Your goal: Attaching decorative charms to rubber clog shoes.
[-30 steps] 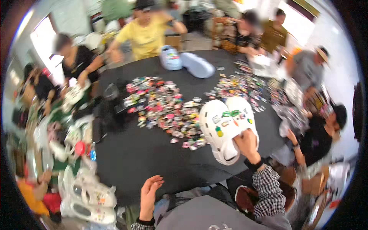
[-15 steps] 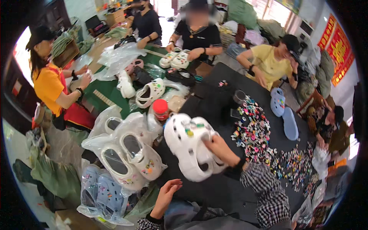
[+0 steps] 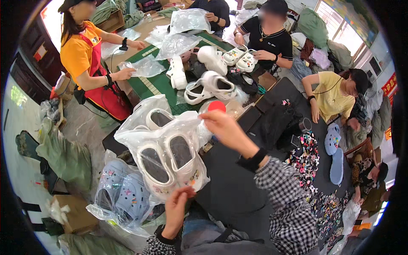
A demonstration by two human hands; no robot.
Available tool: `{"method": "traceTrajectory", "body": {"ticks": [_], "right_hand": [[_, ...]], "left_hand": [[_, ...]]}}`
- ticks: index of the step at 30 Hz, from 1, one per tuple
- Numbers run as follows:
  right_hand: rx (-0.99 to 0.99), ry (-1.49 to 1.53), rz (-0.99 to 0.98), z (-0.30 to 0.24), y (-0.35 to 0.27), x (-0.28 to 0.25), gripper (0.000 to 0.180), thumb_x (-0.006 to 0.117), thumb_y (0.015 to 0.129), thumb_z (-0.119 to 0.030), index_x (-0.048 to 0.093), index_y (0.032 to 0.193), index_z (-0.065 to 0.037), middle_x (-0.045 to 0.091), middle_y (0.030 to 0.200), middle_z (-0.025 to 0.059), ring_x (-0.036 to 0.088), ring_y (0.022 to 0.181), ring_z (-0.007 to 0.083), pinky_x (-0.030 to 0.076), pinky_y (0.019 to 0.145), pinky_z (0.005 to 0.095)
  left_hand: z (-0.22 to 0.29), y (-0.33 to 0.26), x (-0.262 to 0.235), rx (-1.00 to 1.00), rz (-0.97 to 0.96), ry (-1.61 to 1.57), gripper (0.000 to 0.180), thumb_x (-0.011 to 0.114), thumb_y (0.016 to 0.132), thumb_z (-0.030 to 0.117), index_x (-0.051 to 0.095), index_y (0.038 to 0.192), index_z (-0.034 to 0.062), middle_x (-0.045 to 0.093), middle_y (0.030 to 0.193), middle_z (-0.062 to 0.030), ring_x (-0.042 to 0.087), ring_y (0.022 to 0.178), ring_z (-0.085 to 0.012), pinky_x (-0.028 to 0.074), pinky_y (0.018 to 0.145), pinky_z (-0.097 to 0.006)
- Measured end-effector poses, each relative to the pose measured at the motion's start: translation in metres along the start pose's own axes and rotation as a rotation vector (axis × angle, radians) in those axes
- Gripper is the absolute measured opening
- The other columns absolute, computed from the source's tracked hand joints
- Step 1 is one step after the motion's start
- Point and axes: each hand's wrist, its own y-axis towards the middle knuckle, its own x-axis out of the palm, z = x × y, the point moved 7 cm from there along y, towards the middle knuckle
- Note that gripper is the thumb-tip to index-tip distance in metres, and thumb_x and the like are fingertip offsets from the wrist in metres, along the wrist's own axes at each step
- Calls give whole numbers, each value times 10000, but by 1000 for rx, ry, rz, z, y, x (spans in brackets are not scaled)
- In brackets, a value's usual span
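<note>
A clear plastic bag (image 3: 135, 135) holding white clogs (image 3: 156, 169) with colourful charms stands before me on the left side. My right hand (image 3: 231, 132) pinches the bag's upper right corner. At the bag's lower edge, by the toe of a clog, my left hand (image 3: 176, 209) has its fingers curled closed against the plastic. Light blue clogs (image 3: 131, 196) with charms sit in another clear bag just left of it. Beyond my right hand, a red lid (image 3: 217, 106) shows, and loose white clogs (image 3: 219, 86) lie farther off on the green surface.
Many small colourful charms (image 3: 329, 208) cover the right of the black table (image 3: 238, 182). Two blue clogs (image 3: 332, 140) lie beyond them. Co-workers sit or stand round the far side; one in orange (image 3: 80, 53) handles plastic bags. A cardboard box (image 3: 78, 212) stands low left.
My right hand has let go of the white clogs and moved to the bag's corner. My left hand has come to the bag's lower edge. The view has shifted left.
</note>
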Motion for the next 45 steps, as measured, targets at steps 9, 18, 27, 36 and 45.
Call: {"method": "traceTrajectory", "body": {"ticks": [9,18,27,36,45], "right_hand": [[-84,-687,-91,14,9,115,425,665,812,-257,556,1184,-83,550,1160,175,513,1119,347,405,944,464],[-88,-191,26,-97,-64,68,167,574,859,-111,485,988,-54,560,975,130,584,907,350,486,698,454],[-74,-331,167,28,-98,100,325,703,803,-237,575,1027,-40,532,989,144,590,929,349,507,746,395],[-176,-91,159,-41,-183,107,211,652,835,-152,496,867,-12,472,877,147,563,752,373,472,640,439],[100,-106,611,-51,-281,40,156,714,781,-26,562,789,6,555,878,87,621,715,225,532,630,304]], "left_hand": [[22,-4,-58,263,431,-21,340,493,927,56,483,1262,1,520,1247,-107,510,1111,-196,411,961,-324],[-4,-20,-35,280,356,119,641,536,916,128,236,1479,68,327,1435,-146,343,1316,-295,290,1080,-402],[35,30,12,584,293,1035,743,618,836,140,243,1463,2,232,1491,-236,205,1387,-380,156,1131,-453],[5,41,-9,382,215,294,713,635,855,48,246,1448,-28,532,954,-40,490,816,-108,421,752,-253],[-9,27,129,191,-337,300,517,582,908,97,367,1364,-18,472,751,32,433,654,-47,361,571,-200]]}}
